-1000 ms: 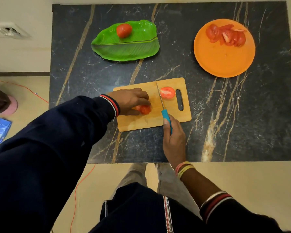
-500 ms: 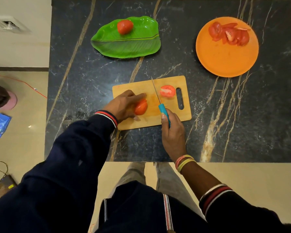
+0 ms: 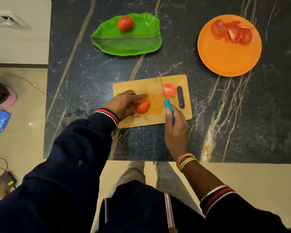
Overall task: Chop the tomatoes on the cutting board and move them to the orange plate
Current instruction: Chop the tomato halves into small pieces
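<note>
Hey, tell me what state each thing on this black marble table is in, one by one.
Whole red tomato: uncut, on the green leaf-shaped plate.
Orange round plate: holds tomato slices at its far edge.
Wooden cutting board: carries two tomato halves.
Right tomato half: cut face up, no hand on it.
Left tomato half: skin side up, gripped by left hand.
Blue-handled knife: held in right hand.

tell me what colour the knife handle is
Blue-teal; the knife handle shows in the head view, held in the right hand.
</note>
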Tool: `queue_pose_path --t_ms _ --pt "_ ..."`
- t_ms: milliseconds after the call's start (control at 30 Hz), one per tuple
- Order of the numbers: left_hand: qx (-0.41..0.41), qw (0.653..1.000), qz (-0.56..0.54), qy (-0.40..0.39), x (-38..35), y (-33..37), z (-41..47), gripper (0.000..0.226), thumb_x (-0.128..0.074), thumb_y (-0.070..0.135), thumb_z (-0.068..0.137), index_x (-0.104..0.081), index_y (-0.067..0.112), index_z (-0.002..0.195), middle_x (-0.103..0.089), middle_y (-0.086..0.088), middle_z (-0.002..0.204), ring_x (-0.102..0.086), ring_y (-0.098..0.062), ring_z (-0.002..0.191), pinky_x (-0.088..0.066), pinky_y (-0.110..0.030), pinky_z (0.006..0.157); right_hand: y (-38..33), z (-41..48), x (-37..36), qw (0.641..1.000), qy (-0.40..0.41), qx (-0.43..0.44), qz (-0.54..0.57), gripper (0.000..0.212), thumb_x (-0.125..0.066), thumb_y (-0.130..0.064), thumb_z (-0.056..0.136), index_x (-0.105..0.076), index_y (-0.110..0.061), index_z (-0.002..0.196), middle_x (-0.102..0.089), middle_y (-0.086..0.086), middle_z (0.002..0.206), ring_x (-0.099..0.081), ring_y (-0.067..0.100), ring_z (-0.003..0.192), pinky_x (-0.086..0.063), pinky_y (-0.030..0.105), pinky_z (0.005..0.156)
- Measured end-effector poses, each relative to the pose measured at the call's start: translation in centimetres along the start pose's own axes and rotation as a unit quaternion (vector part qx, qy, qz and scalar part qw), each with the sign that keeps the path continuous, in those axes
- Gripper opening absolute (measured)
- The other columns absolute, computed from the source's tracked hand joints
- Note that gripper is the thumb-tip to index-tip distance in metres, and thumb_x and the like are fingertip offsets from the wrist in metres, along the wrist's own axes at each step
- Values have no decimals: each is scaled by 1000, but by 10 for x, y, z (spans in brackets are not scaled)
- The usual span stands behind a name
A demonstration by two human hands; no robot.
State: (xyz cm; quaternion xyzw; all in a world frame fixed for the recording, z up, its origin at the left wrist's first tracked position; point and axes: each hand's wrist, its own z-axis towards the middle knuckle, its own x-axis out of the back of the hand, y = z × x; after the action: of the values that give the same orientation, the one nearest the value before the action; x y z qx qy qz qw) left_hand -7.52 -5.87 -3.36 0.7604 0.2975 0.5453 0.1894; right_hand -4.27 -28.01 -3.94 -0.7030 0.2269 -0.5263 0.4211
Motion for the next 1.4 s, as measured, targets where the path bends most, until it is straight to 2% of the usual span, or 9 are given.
queue_pose_path --t_ms 100,200,400,500,567,667,800,1000,1400 --pt "-5 997 31 -71 7 3 10 73 -75 16 79 -42 33 142 -50 -7 97 -47 -19 88 -39 -29 80 3 5 1 996 30 -3 -78 41 -36 -36 106 -59 -11 130 -67 -1 111 -54 6 102 -39 50 106" --pt "-6 993 62 -104 12 4 19 66 -75 24 79 -47 35 138 -48 -2 97 -46 -18 90 -37 -27 78 6 7 2 995 30 -19 -98 41 -35 -38 106 -58 -13 131 -68 -2 116 -58 11 108 -17 56 119" --pt "16 1000 20 -14 -2 2 7 65 -80 33 72 -56 26 132 -51 -4 104 -48 -18 92 -43 -30 82 4 6 5 997 18 -25 -75 41 -36 -36 106 -58 -12 131 -66 -1 116 -56 10 109 -18 58 119" --pt "41 995 -19 84 -20 5 -7 66 -83 31 69 -59 18 128 -50 -8 114 -49 -18 99 -47 -33 88 2 -1 8 997 22 -18 -67 42 -35 -36 106 -57 -11 131 -64 -2 114 -50 2 107 -24 53 118" --pt "60 989 -43 131 -32 6 -14 65 -83 30 69 -60 15 127 -48 -9 120 -51 -21 104 -47 -35 94 1 -11 6 998 18 3 -55 39 -38 -32 107 -56 -9 132 -61 -3 110 -49 1 102 -40 36 106" --pt "64 978 -68 184 -44 8 -18 62 -83 26 70 -61 10 126 -50 -11 124 -53 -27 110 -47 -34 95 -5 -31 -2 999 -42 -14 13 35 -41 -26 107 -55 -9 135 -59 -2 111 -54 3 98 -44 14 86" --pt "61 969 -84 226 -50 11 -24 57 -80 25 75 -61 9 126 -55 -11 123 -55 -23 109 -47 -26 92 -7 -50 -12 993 -84 -58 52 42 -39 -29 106 -51 -11 142 -61 0 119 -58 8 109 -48 17 91" --pt "24 959 -93 267 -54 7 -31 39 -74 24 82 -67 10 117 -59 -6 123 -58 -19 109 -53 -35 92 -8 -55 -13 995 -67 -54 41 41 -39 -24 107 -48 -10 144 -58 0 110 -58 9 101 -46 13 84" --pt "5 962 -86 259 -52 5 -33 28 -73 23 83 -73 11 108 -65 -5 120 -62 -19 107 -52 -36 93 -15 -62 -19 997 -67 -39 11 42 -40 -24 107 -46 -10 146 -54 -2 111 -55 4 96 -43 8 79"
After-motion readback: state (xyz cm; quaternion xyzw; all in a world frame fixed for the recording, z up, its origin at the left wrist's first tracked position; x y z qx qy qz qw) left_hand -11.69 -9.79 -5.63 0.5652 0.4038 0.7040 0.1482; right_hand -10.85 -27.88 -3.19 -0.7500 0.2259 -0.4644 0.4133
